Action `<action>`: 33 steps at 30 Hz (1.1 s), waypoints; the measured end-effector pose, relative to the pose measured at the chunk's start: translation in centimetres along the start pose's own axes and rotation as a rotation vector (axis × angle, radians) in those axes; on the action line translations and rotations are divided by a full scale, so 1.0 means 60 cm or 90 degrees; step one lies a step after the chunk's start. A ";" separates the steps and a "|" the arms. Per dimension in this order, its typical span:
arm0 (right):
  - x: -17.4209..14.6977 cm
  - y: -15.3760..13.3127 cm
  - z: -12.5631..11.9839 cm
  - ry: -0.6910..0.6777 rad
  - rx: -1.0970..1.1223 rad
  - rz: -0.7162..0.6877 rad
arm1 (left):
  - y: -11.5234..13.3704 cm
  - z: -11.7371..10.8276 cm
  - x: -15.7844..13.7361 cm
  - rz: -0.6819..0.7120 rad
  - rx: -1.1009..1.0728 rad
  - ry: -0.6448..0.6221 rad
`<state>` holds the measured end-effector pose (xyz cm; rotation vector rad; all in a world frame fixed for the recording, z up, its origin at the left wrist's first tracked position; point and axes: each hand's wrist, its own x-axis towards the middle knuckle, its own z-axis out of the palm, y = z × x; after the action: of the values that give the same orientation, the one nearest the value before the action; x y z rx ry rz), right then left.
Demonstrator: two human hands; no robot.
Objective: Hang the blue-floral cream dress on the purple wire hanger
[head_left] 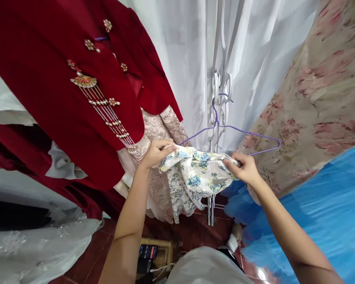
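Observation:
A white floral dress (205,173) with blue and yellow flowers is stretched between my two hands, its skirt hanging below. My left hand (158,153) grips its upper left edge, thumb on top. On the other side, my right hand (243,167) pinches the upper right edge. A thin purple hanger (236,128) hangs by its hook just behind the dress. Its right end sticks out bare past my right hand, while its left end meets the fabric near my left hand. Whether that end is inside the dress cannot be seen.
White rack hooks (215,85) hang before a white curtain (183,51). To the left is a red velvet jacket (62,79) with a beaded ornament (103,110). At right hang a floral cloth (325,86) and blue tulle (313,221). A wooden stool (162,252) stands on the tiled floor.

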<state>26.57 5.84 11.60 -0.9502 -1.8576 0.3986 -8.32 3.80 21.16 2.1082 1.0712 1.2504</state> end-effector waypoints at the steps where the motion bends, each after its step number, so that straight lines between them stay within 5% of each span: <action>1: -0.001 0.000 0.000 0.012 0.016 -0.006 | -0.002 0.000 0.011 -0.012 -0.001 -0.006; 6: -0.004 0.001 -0.002 -0.011 0.103 -0.002 | -0.019 0.019 0.072 -0.061 -0.082 -0.048; 13: -0.007 -0.009 0.001 -0.039 0.115 -0.009 | -0.012 0.077 0.150 0.017 -0.082 -0.159; 19: -0.017 -0.029 -0.005 -0.079 0.101 -0.050 | 0.027 0.084 0.148 0.060 0.055 -0.220; 22: -0.027 -0.019 -0.035 -0.024 0.080 -0.079 | 0.027 0.079 0.134 0.005 0.029 -0.238; 27: -0.022 0.032 -0.120 0.235 -0.077 -0.072 | 0.019 0.082 0.129 -0.020 -0.065 -0.206; 33: 0.021 0.084 -0.184 0.196 -0.111 0.014 | 0.019 0.100 0.128 -0.082 -0.147 -0.230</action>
<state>38.12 8.60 14.43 -1.0846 -1.6194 0.0964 -0.44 9.32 23.04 1.9560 0.8437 0.8444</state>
